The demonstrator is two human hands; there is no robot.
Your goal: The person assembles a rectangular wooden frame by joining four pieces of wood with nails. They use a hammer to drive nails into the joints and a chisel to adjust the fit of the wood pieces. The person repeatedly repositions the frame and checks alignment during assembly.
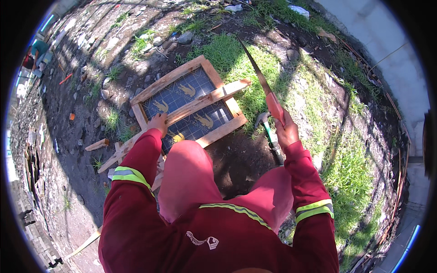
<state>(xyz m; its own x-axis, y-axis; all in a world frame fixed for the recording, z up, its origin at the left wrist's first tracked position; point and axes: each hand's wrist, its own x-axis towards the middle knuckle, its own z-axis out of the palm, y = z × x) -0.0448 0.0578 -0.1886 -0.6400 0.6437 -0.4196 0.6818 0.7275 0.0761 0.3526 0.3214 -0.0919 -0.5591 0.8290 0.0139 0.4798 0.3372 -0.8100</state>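
My right hand is closed around the orange handle of a handsaw. The saw's long dark blade points up and away over the grass. At the left, my left hand grips a long wooden strip, which lies slanting across a wooden frame. Inside the frame shows a dark blue gridded cutting mat or panel with yellow animal figures. A claw hammer with a green and black handle is beside my right hand, partly hidden by it. My knees are close to the frame's near side.
A short wood offcut lies on the dirt left of the frame. Grass and stones cover much of the ground. A pale wall runs along the right. Another person is far off at the upper left.
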